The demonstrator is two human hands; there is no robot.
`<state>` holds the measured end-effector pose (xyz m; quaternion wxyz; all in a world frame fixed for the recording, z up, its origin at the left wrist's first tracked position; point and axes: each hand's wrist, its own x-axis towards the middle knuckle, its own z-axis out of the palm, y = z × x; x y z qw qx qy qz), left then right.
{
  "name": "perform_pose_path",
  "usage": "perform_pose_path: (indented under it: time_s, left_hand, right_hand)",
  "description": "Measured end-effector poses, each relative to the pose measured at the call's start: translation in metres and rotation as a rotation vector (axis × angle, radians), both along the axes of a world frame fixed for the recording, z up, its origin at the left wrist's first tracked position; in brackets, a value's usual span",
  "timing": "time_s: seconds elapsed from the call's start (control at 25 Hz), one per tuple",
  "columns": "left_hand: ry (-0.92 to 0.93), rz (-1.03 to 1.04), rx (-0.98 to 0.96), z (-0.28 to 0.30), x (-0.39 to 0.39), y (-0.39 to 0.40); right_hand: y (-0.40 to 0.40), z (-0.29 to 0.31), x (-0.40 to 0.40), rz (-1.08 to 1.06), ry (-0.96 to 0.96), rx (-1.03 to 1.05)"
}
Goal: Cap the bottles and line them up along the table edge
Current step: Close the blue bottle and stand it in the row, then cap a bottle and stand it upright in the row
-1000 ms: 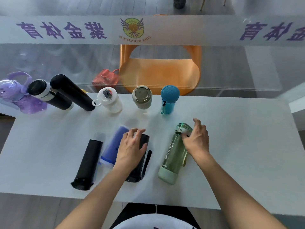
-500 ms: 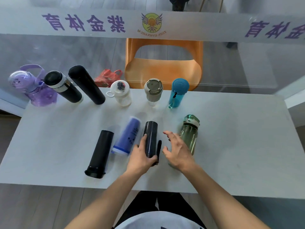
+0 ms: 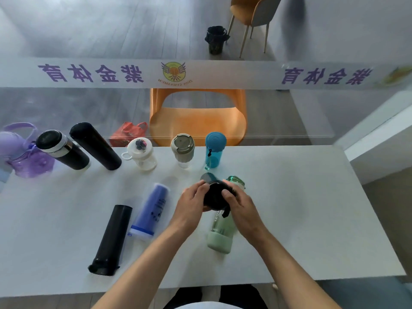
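Note:
I hold a black bottle point(image 3: 214, 197) lifted off the white table point(image 3: 301, 208), my left hand point(image 3: 191, 204) wrapped round its left side and my right hand point(image 3: 238, 204) gripping its top end. Under my hands a green bottle point(image 3: 220, 233) lies on its side. To the left lie a blue-purple bottle point(image 3: 151, 210) and a black flask point(image 3: 111, 239). Along the far edge stand a purple jug point(image 3: 24, 157), two black flasks point(image 3: 62, 150) point(image 3: 95, 146), a white bottle point(image 3: 142, 155), a grey-lidded cup point(image 3: 182, 150) and a teal bottle point(image 3: 214, 149).
A glass partition with a printed band runs behind the table. Beyond it are an orange chair point(image 3: 198, 117), a red bag point(image 3: 128, 132) and a black bin point(image 3: 215, 40). The right half of the table holds nothing.
The black bottle lay on the table under my left hand; both hands now hold it raised. My right hand left the green bottle and came onto the black one. The camera tilted up.

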<state>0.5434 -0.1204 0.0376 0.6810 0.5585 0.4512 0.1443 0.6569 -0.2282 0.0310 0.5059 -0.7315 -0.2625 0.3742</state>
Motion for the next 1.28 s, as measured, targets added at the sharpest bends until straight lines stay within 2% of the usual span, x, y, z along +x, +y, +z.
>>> perform_pose_path:
  time_s: [0.16, 0.28, 0.6, 0.96, 1.28]
  left_hand:
    - [-0.037, -0.049, 0.053, 0.010, 0.058, -0.008]
    - [-0.009, -0.043, 0.059, 0.010, 0.110, -0.013]
    - [0.143, -0.036, 0.026, -0.006, 0.210, 0.015]
    - [0.180, 0.019, 0.074, -0.018, 0.224, 0.025]
    - [0.178, 0.018, 0.089, -0.012, 0.223, 0.019]
  right_hand:
    - [-0.008, 0.012, 0.059, -0.127, 0.000, 0.069]
    - [-0.007, 0.011, 0.113, -0.212, 0.014, 0.040]
    - [0.037, -0.030, 0.222, -0.154, 0.063, -0.148]
    - [0.050, -0.039, 0.236, -0.066, -0.065, -0.187]
    - [0.052, -0.034, 0.230, -0.103, -0.096, -0.234]
